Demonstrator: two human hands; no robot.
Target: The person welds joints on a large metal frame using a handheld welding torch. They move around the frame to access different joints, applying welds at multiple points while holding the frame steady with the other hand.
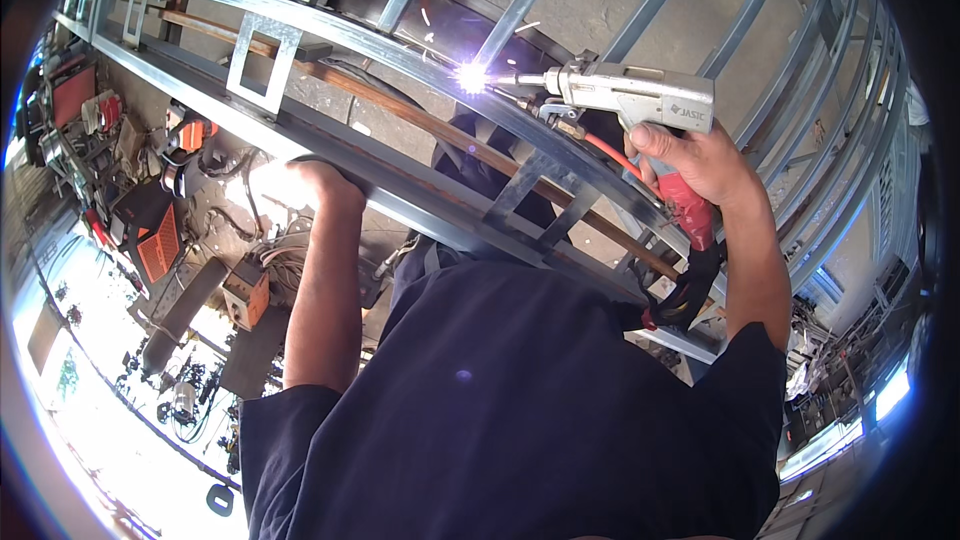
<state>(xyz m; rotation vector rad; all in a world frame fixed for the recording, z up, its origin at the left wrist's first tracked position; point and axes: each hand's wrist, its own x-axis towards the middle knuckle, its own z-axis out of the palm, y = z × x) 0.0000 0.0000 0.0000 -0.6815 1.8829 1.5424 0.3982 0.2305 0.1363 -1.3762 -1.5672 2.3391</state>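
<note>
In my right hand (700,165) is a welding gun (640,95) with a silver body and a red grip, my fingers closed round it. Its nozzle points left at a curved steel tube (350,32), where a white-violet glow (472,77) burns at the foot of an upright bar (525,5). A few sparks streak above it. My left hand (322,183) is against the near steel rail (225,120) of the frame; glare washes it out and its fingers are hidden.
Parallel bars (810,130) of the metal frame curve away at the right. A brown rusty bar (390,100) runs behind the near rail. Left on the floor stand an orange-and-black machine (155,240), an orange box (245,292) and coiled cables (290,265). Strong sunlight falls at lower left.
</note>
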